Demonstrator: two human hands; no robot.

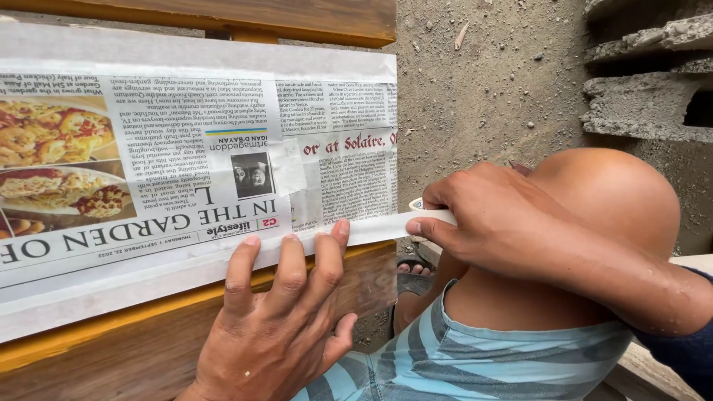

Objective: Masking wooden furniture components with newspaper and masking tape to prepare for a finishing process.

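Pressing down on the white tape strip (186,278), the left hand (278,327) lies with flat, spread fingers, gripping nothing, at six o'clock. The tape end is pinched by the right hand (505,230) at three o'clock. The newspaper (148,163) is taped along the top edge and most of the bottom; the right edge looks untaped. A bent knee (609,200) crowds the right hand, near gray blocks (646,82)

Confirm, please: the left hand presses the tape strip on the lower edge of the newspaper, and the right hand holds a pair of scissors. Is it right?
Not quite. The head view shows the right hand holding a tape roll, not scissors. The left hand does press the tape strip along the newspaper lower edge.
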